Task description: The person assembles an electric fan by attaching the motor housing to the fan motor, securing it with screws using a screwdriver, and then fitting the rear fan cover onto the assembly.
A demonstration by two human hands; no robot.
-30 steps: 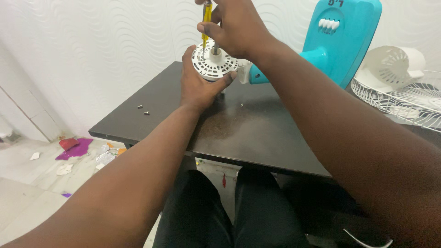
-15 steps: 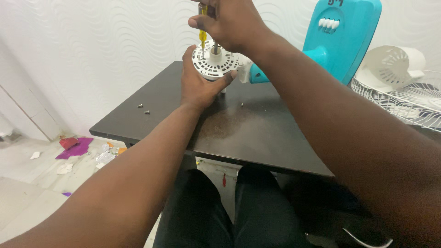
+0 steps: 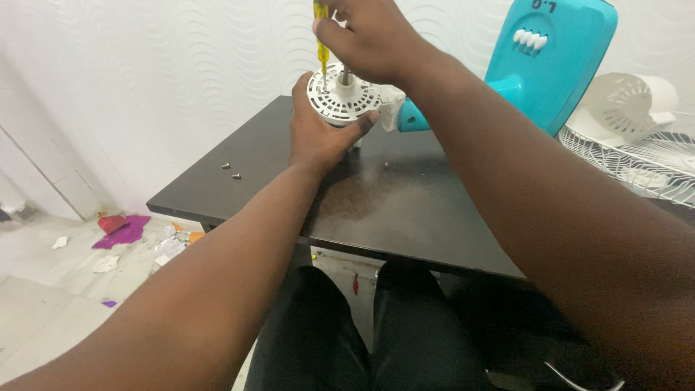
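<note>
1. Fan motor housing (image 3: 343, 100), white, round and slotted around its rim, sits at the far middle of the dark table (image 3: 405, 210) in the head view, held up off the tabletop with its face pointing upward.
2. A short metal shaft (image 3: 347, 73) stands upright from the raised hub at the centre of the housing.
3. The left hand (image 3: 318, 130) cups the housing from below and from the near side, thumb on the left edge and fingers wrapped along the right edge; it is closed around the housing.
4. The right hand (image 3: 373, 40) is clenched around a yellow-handled screwdriver (image 3: 321, 36), which points straight down; its tip meets the top face of the housing just left of the hub.
5. Joined to the housing's right side is a white neck (image 3: 392, 108), which leads into the turquoise fan body (image 3: 550, 61) that rises at the back right of the table.
6. Two small screws (image 3: 231, 171) lie loose on the table's left part, well apart from the housing; another tiny piece lies near the middle.
7. A white wire fan guard (image 3: 637, 163) rests on the right edge, with a white plastic motor cover (image 3: 626, 101) on it.
8. Beyond the table's left edge, purple and silvery scraps (image 3: 137, 235) lie on the pale floor.
</note>
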